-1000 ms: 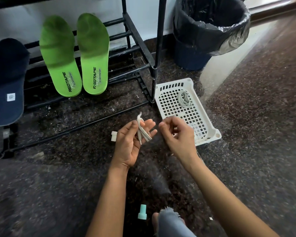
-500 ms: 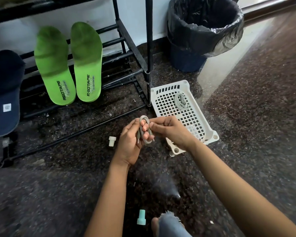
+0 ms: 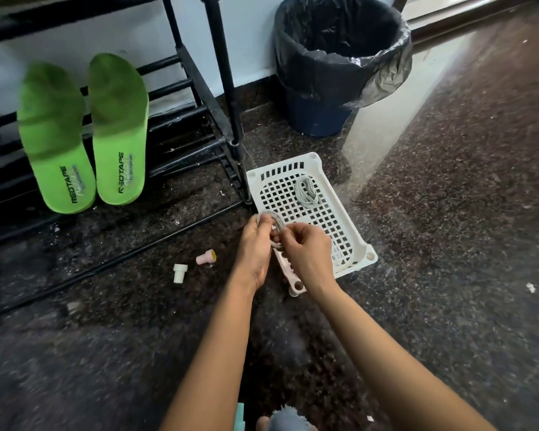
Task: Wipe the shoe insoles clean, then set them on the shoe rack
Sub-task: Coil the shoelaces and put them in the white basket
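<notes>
On a dark speckled stone floor [image 3: 448, 275], a black metal shoe rack [image 3: 221, 73] stands beside a bin lined with black plastic [image 3: 324, 76]. The two bright green foam insoles [image 3: 55, 141] lean side by side on the rack's lowest bars, so that pair's part of the job looks finished. Over the near corner of a white plastic lattice basket [image 3: 280, 164], the left hand [image 3: 255, 247] and right hand [image 3: 308, 253], apart a second ago, now meet. Both pinch a grey shoelace [image 3: 276, 220], loose strands then, a wound coil now, probably bound for the basket, where another grey coil [image 3: 307, 192] lies.
</notes>
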{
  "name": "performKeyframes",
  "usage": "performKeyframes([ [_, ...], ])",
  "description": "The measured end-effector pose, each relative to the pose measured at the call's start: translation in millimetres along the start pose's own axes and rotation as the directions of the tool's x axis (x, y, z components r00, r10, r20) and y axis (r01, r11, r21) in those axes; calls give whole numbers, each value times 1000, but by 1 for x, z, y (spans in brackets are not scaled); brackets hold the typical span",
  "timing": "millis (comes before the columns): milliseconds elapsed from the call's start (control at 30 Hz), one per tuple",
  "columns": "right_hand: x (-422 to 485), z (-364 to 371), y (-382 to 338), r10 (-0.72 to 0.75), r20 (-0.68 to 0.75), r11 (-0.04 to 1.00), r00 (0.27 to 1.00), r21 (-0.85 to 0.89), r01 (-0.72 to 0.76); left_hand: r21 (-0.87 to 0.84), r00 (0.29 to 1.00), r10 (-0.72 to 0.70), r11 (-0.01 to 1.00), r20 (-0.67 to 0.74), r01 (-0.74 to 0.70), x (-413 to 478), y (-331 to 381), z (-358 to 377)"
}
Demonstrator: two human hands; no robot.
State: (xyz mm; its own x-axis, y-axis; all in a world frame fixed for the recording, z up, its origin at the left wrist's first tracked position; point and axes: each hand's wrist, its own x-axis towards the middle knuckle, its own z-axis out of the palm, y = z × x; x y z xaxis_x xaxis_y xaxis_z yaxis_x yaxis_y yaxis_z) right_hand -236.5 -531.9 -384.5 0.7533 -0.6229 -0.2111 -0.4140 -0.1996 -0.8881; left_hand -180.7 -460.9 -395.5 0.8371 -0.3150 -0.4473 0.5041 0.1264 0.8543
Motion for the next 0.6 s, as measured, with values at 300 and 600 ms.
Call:
performKeyframes([
  [300,64,-3,-7,-55,-148,991,987,-129,36,-136,952,-293,950,-85,280,56,14,46],
  [600,104,15,7,40,-117,970,992,-234,-67,228,948,-89,960,-306,164,100,-1,51],
])
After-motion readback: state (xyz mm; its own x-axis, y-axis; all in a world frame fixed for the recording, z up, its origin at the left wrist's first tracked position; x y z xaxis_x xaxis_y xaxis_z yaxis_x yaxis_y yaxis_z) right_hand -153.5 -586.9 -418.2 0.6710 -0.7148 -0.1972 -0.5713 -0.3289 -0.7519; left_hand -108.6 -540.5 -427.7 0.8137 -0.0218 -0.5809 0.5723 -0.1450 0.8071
